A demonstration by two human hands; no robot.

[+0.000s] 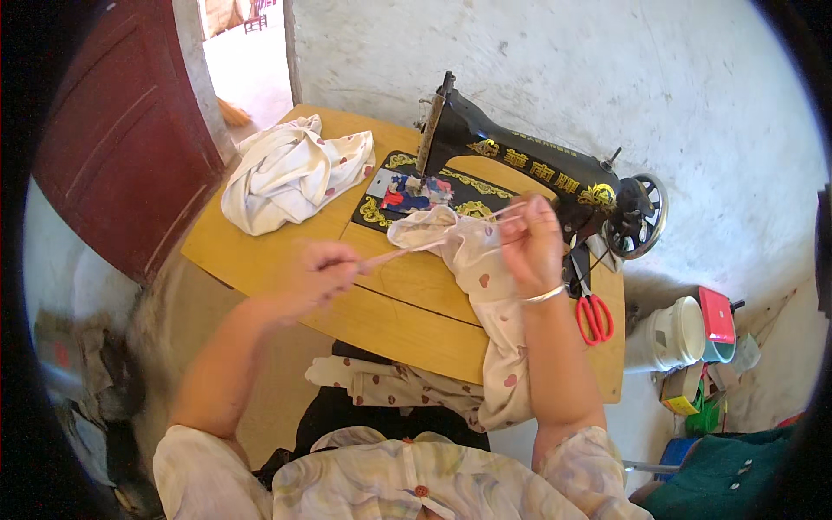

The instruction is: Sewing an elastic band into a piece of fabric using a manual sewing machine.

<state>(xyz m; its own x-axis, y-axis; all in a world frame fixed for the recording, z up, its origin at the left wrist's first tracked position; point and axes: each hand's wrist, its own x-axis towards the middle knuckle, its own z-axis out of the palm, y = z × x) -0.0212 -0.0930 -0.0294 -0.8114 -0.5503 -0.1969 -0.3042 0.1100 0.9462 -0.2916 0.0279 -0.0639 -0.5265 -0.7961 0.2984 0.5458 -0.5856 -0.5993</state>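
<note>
Head: 2 hands, left (325, 270), right (530, 240), stretch 1 strip (407, 249); 1 scissors (594, 314)

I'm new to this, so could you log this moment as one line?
left hand: pinching strip | right hand: gripping spotted cloth | nearby: sewing machine, scissors

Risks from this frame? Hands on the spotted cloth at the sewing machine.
1. The cloth strip stretched between left hand and right hand might tear or slip loose.
2. The spotted cloth hangs over the table edge; it may slide off.
3. The red scissors lie beside the right wrist and could be knocked.
</note>
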